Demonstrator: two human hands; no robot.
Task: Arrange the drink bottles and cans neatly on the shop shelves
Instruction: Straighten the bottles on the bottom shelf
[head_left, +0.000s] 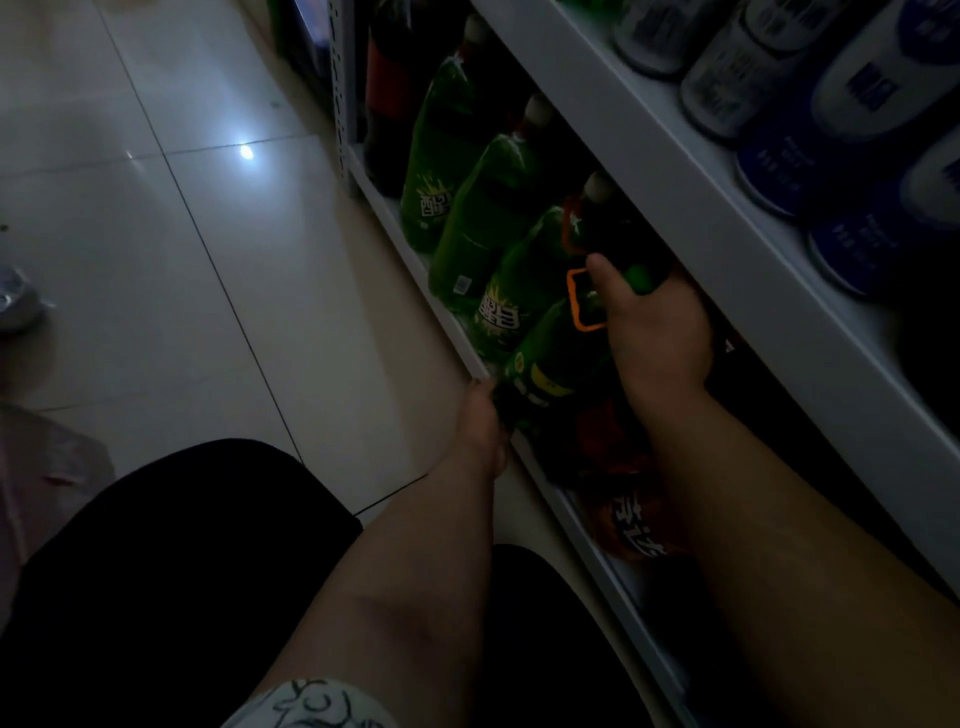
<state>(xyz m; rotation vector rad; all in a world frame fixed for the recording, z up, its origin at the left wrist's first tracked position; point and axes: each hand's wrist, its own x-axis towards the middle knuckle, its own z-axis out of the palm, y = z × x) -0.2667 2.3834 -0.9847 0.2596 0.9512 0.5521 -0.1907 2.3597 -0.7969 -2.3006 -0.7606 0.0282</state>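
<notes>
Pretty dark shot, but both hands were on 1 big green bottle (556, 364) that lay tilted at the front edge of the bottom shelf (410, 244). The right hand (660, 332) was wrapped round its neck end, thumb lying over the top right next to the orange carry handle (574, 306). The left hand (483, 426) held the lower end down by the shelf lip, thumb against the label, with the rest of its fingers hidden behind the bottle. Just beyond it, 3 more green bottles (483, 218) leaned in a row along the same shelf, and a dark cola bottle (387, 88) with a red label stood at the far end. A red-labelled bottle (634, 525) sat on the shelf nearer the camera, partly under the right forearm. The upper shelf (675, 171) carried blue and white cans (779, 156), too blurry to read. Glossy floor tiles (182, 234) off to the left, and a knee in black trousers (182, 571) at the bottom.
</notes>
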